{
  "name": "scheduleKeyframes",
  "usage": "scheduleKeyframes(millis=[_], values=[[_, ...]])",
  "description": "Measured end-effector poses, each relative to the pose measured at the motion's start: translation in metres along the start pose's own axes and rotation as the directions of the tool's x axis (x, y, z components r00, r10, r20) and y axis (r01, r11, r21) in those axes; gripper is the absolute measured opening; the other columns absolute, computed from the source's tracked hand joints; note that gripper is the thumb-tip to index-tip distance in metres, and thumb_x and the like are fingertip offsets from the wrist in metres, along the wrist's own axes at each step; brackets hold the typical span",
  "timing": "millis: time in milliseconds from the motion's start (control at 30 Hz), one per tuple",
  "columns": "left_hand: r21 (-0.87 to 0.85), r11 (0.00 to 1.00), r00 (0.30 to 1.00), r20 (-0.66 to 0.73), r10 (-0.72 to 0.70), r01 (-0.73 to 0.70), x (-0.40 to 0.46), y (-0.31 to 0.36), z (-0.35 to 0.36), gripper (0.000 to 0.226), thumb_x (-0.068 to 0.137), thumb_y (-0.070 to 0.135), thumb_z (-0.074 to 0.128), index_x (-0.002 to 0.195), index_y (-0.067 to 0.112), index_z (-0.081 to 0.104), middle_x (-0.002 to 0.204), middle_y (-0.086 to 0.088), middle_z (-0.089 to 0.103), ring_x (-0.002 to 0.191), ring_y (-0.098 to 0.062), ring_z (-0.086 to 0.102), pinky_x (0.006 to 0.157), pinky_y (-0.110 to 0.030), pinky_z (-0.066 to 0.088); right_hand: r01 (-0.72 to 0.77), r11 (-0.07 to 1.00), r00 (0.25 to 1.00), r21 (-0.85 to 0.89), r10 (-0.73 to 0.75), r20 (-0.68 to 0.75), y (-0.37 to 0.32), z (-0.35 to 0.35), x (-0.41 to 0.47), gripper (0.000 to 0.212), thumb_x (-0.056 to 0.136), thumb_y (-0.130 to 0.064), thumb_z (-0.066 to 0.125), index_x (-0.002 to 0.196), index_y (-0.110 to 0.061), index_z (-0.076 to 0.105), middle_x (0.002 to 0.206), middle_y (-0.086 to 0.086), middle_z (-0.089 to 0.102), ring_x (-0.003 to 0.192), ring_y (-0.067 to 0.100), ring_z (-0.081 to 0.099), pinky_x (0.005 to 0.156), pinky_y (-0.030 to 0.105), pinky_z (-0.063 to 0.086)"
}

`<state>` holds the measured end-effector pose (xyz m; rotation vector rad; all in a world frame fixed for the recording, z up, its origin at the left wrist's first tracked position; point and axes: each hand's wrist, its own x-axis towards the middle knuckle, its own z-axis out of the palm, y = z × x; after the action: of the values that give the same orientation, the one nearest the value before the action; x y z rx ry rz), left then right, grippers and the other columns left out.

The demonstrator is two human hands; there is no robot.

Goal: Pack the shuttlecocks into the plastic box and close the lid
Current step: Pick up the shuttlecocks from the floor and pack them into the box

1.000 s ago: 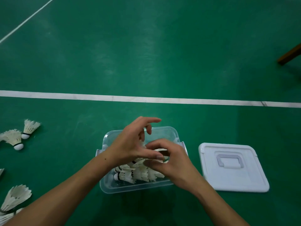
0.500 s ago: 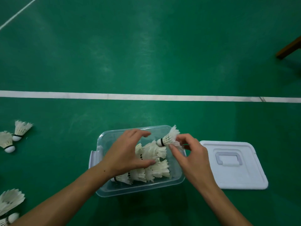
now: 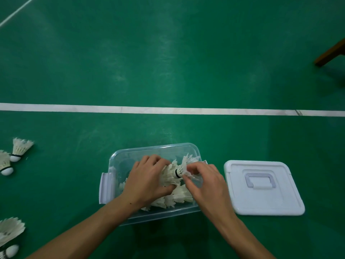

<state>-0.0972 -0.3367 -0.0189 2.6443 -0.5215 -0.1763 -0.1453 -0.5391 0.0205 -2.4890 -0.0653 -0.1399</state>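
Observation:
A clear plastic box [image 3: 130,153] sits on the green court floor and holds several white feather shuttlecocks lying in nested rows [image 3: 179,197]. My left hand [image 3: 147,180] reaches into the box and grips one nested row [image 3: 169,176]. My right hand [image 3: 203,182] pinches a single shuttlecock [image 3: 183,165] by its feathers, its cork end pointing left into the open end of that row. The box's white lid [image 3: 261,200] lies flat on the floor just right of the box, handle side up.
Two loose shuttlecocks [image 3: 18,149] lie on the floor at the far left, and more [image 3: 9,232] lie at the lower left edge. A white court line [image 3: 168,110] runs across beyond the box. A brown wooden leg [image 3: 330,53] shows at the upper right.
My right hand lifted a shuttlecock toward the box's right rim, then brought it left and down against the row. My left hand sank deeper into the box around that row.

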Motion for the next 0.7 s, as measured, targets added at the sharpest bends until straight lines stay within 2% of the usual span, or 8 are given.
scheduleKeyframes(millis=[67,167,267,400,567,700], values=[[-0.048,0.999,1.0,-0.001,-0.015,0.015,-0.004,-0.002,-0.003,0.07,0.075,0.074,0.063,0.134,0.038,0.056,0.122,0.016,0.055,0.111,-0.008,0.049,0.093,-0.032,0.047,-0.005,1.0,1.0,-0.02,0.006,0.024,-0.004,0.005,0.001,0.021,0.089,-0.03,0.08,0.103,-0.033,0.065,0.096,-0.022,0.068,0.092,0.004,0.063,0.083,0.033,0.054],[-0.076,0.997,1.0,0.008,-0.023,0.023,-0.006,0.002,-0.004,0.067,0.075,0.072,0.063,0.133,0.038,0.057,0.119,0.017,0.056,0.105,-0.006,0.052,0.086,-0.029,0.049,-0.052,0.996,0.997,-0.069,0.056,0.05,-0.006,0.006,0.009,0.02,0.091,-0.027,0.079,0.107,-0.028,0.067,0.098,-0.012,0.076,0.092,0.014,0.07,0.078,0.035,0.057],[-0.068,0.997,0.999,0.0,-0.038,0.038,-0.005,0.007,-0.001,0.065,0.075,0.071,0.059,0.13,0.036,0.059,0.116,0.016,0.058,0.101,-0.007,0.056,0.081,-0.029,0.05,-0.108,0.982,0.985,-0.155,0.127,0.121,-0.007,0.006,0.017,0.022,0.095,-0.032,0.074,0.114,-0.029,0.064,0.1,-0.008,0.077,0.094,0.018,0.071,0.078,0.037,0.058],[-0.07,0.996,0.998,-0.022,-0.063,0.061,-0.003,0.011,0.001,0.06,0.075,0.069,0.06,0.125,0.036,0.06,0.109,0.017,0.059,0.094,-0.006,0.057,0.073,-0.026,0.048,-0.235,0.967,0.942,-0.095,0.25,0.221,-0.014,0.015,0.022,0.023,0.094,-0.03,0.073,0.113,-0.032,0.061,0.102,-0.009,0.075,0.097,0.014,0.07,0.082,0.04,0.059],[-0.038,0.998,0.998,-0.002,-0.055,0.055,0.002,0.008,0.006,0.064,0.077,0.069,0.061,0.133,0.037,0.059,0.113,0.017,0.061,0.099,-0.007,0.059,0.079,-0.029,0.051,-0.309,0.947,0.899,-0.089,0.322,0.296,-0.011,0.02,0.028,0.026,0.094,-0.025,0.071,0.117,-0.028,0.06,0.108,-0.005,0.073,0.101,0.016,0.069,0.086,0.042,0.058],[0.004,0.998,0.998,0.002,-0.063,0.063,0.006,0.01,0.01,0.062,0.079,0.07,0.062,0.134,0.041,0.056,0.117,0.02,0.061,0.104,-0.008,0.06,0.083,-0.031,0.048,-0.32,0.944,0.882,-0.076,0.327,0.338,-0.009,0.007,0.03,0.036,0.094,-0.024,0.074,0.128,-0.025,0.064,0.112,-0.008,0.075,0.101,0.009,0.07,0.091,0.036,0.06]])
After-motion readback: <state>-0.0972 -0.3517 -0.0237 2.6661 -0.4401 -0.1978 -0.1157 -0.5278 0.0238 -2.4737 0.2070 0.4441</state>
